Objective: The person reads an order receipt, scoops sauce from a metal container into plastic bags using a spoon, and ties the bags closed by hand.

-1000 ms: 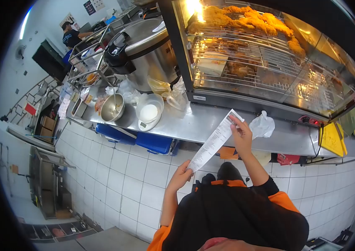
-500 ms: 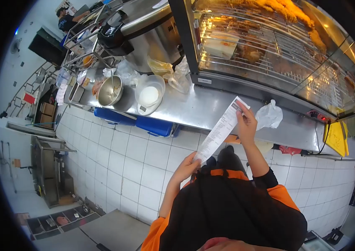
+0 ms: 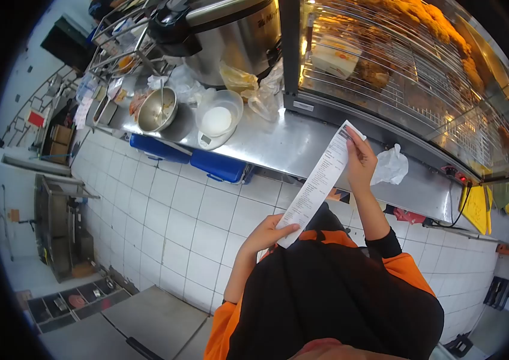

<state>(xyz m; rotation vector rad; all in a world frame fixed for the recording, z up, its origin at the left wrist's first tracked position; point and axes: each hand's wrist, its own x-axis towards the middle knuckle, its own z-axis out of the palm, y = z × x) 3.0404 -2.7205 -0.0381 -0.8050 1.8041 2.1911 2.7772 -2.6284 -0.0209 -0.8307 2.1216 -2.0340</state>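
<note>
A long white printed receipt (image 3: 316,185) is stretched at a slant in front of my body. My left hand (image 3: 266,233) pinches its lower end, thumb lying on the printed face. Around the upper end, the fingers of my right hand (image 3: 361,161) are closed, near the steel counter's edge. A crumpled white paper or plastic bag (image 3: 391,165) lies on the counter just right of my right hand.
Fried food fills the lit glass warming cabinet (image 3: 386,66) above the steel counter (image 3: 266,141). A large cooker (image 3: 230,45), a metal bowl (image 3: 157,110) and a scale holding a plastic tub (image 3: 218,120) stand leftward. Blue bins (image 3: 221,167) sit below, over white floor tiles (image 3: 191,216).
My left thumb now lies across the receipt's lower end, and the paper is slightly more upright. The view has shifted, so the person at the back left is mostly out of sight.
</note>
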